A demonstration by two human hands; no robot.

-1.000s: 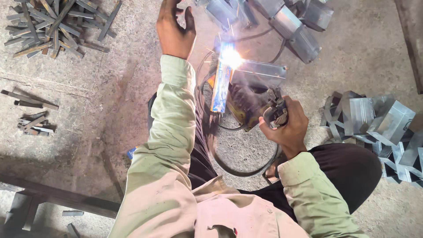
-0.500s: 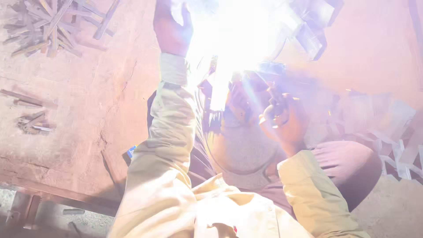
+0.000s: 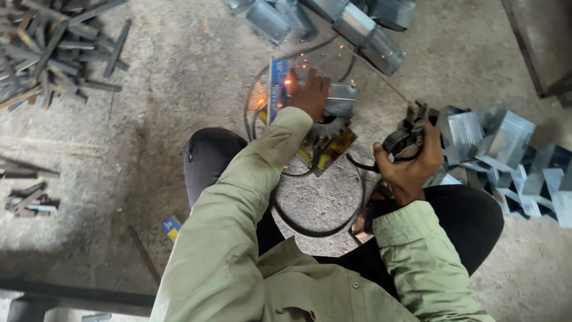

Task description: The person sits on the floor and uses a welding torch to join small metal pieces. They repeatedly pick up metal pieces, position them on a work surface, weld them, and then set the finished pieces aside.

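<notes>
My left hand (image 3: 311,94) rests on a small square steel tube piece (image 3: 339,98) lying on the concrete floor, fingers closed over its left end. Orange sparks glow just left of it beside a blue flat bar (image 3: 276,89). My right hand (image 3: 411,164) is shut on a black welding electrode holder (image 3: 406,134), with a thin rod (image 3: 381,77) slanting up to the left. A toothed metal gear (image 3: 326,132) and a scrap of yellow sheet lie under the tube.
Cut steel tube pieces are heaped at the top (image 3: 333,18) and right (image 3: 506,155). Rusty flat bars pile at the upper left (image 3: 47,48), with more at the left edge (image 3: 27,200). A black cable (image 3: 316,223) loops between my knees.
The bright welding arc has gone out, leaving only sparks. My left hand has come down from up high onto the tube piece. My right hand has pulled the holder back to the right.
</notes>
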